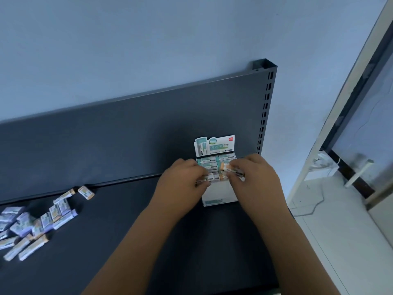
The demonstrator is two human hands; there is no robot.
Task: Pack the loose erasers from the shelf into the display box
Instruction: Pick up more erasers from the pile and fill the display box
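Packing step: by my judgement partway through, with both hands at the box and a heap left to move.
Loose erasers (38,224): scattered in a heap at the left edge of the shelf (127,231), well apart from the box.
Left hand (180,179): fingers curled, pinching the left eraser (209,178) at the box's left wall, its long axis running across the box.
Display box (220,199): near the shelf's right edge, header card upright at the back. The rear rows are filled, while the front part looks unfilled.
Right hand (257,177): fingers curled, grasping the right eraser (232,169) just above the packed rows, tan end pointing left.
Deciding relation: both held erasers lie roughly parallel to the packed rows, and the open space sits just in front of them towards the person. Each hand is nearest its own side of the box.
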